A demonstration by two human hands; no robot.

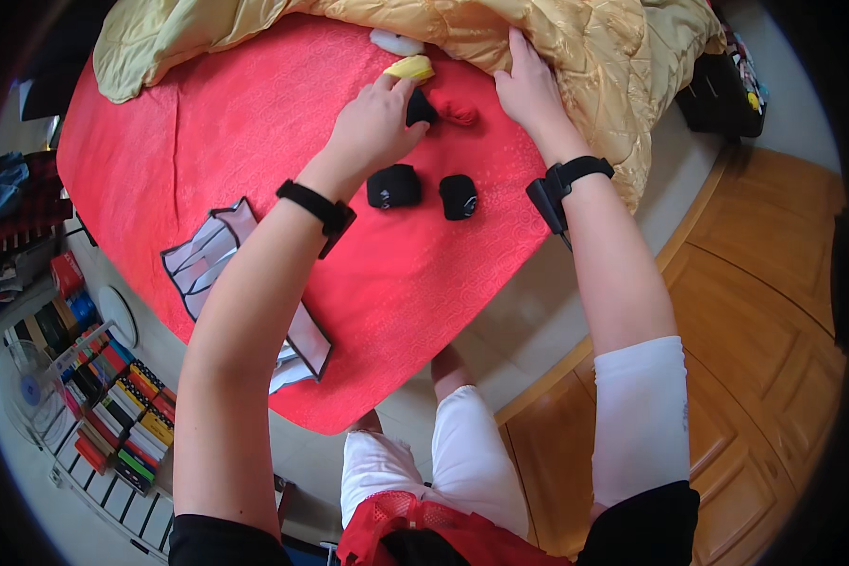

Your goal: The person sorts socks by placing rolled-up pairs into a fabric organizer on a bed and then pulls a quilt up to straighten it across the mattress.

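Black sleeves (641,524) sit nearest; a yellow bundle (410,68) lies on the red cover (255,123) at the fingertips of the left hand (375,115), whether gripped I cannot tell, near a black bundle (422,109); the right hand (530,90), thumb and forefinger apart, is at the gold quilt (599,85)

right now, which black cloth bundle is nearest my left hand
The black cloth bundle beside the crumpled red cloth; your left hand partly hides it, while the other two bundles lie uncovered.

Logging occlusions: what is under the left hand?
Part of a black bundle shows at the right edge of the left hand; the rest, and anything else beneath, is covered.
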